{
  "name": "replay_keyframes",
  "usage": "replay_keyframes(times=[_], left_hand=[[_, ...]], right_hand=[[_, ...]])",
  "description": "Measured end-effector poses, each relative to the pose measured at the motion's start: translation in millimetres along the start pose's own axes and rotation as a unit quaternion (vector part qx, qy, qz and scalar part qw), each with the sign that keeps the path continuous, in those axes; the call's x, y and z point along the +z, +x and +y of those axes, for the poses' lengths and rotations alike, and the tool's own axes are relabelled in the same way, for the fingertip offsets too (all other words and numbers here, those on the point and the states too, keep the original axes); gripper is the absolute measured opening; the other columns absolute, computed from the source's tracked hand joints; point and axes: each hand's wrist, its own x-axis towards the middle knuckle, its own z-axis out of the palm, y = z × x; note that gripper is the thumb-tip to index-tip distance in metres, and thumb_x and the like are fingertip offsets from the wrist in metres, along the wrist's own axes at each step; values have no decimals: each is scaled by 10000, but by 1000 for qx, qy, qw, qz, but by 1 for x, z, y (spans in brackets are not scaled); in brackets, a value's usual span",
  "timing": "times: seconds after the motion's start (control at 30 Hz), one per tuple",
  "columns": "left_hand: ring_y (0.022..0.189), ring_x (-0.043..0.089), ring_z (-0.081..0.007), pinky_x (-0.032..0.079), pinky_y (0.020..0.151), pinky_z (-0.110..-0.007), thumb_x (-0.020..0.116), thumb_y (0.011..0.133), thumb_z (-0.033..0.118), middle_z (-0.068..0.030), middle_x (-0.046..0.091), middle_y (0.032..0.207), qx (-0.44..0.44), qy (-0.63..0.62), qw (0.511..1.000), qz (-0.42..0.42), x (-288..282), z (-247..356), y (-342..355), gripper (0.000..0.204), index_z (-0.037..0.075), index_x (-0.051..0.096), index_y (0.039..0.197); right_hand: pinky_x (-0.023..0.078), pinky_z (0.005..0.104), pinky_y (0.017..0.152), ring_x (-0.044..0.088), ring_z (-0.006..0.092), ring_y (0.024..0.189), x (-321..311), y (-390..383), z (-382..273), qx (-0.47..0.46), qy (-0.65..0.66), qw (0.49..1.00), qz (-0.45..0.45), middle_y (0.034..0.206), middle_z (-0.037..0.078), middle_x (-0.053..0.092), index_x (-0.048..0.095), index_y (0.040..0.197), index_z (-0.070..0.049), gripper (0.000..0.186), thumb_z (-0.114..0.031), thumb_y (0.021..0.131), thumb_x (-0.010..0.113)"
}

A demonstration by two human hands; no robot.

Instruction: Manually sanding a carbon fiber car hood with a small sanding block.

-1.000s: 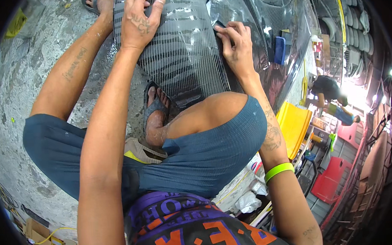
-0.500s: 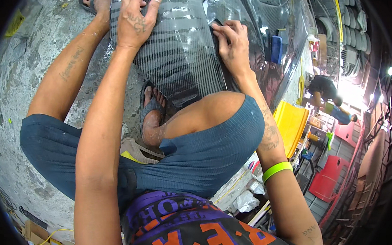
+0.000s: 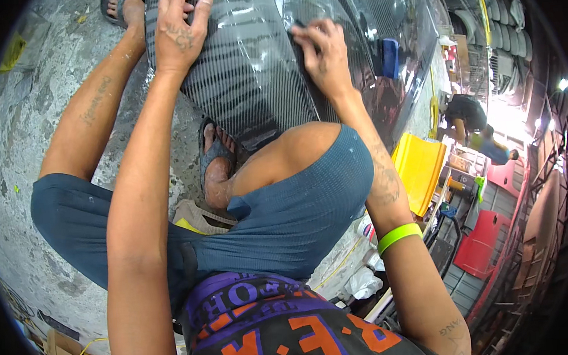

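Observation:
A glossy striped carbon-fibre body panel [image 3: 247,89] lies in front of me at the top of the view. My left hand [image 3: 178,35] rests on its left part, fingers stretched and slightly bent, holding nothing visible. On the right, my right hand [image 3: 321,56] has curled fingertips at the edge of a pale recessed opening [image 3: 288,7] in the panel; whatever small thing they hold is blurred and mostly hidden. A blue block [image 3: 390,57] sits on the panel to the right of that hand.
My bent legs and sandalled feet surround the panel's near corner on stained concrete [image 3: 50,125]. To the right are a yellow panel [image 3: 419,173], red panels [image 3: 483,244], white bags and stacked grey parts [image 3: 507,24]. Another person [image 3: 466,116] is bent over beyond.
Both my hands and the panel appear shifted leftward and upward in the view. My right hand's fingertips have slid up-left along the opening. The person at the right has shifted slightly.

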Motion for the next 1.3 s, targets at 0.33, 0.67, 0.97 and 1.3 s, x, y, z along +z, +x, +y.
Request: replay_keyframes(times=[0.33,0.67,0.97,1.3], left_hand=[[880,607,-206,538,857,-349,739,966,250,-119,615,1111,70,13,997,9,10,-30,5,366,47,688,1266],[855,573,-134,513,804,-277,666,1047,250,-84,595,1191,27,55,997,-37,9,-28,5,384,42,659,1369],[938,577,-178,494,863,-302,626,1070,264,-113,576,1209,65,87,992,-66,14,-31,9,399,22,628,1387],[849,564,-124,502,769,-268,629,1065,263,-96,527,1243,61,123,988,-76,6,-33,11,424,20,605,1412]], right_hand=[[491,432,850,574,338,942,-22,32,17,-4,-37,998,44,999,131,650,787,1034,-94,192,-24,859,748],[473,428,1029,549,339,1174,-32,-49,-2,123,54,991,25,1254,157,599,756,1177,-138,316,-187,869,810],[521,438,934,642,350,1047,-145,-121,110,320,-50,922,213,1117,176,678,712,1180,-54,449,-285,827,866],[536,416,926,671,287,1011,-167,-105,211,363,-41,915,168,1091,142,724,755,1157,-65,370,-297,874,804]])
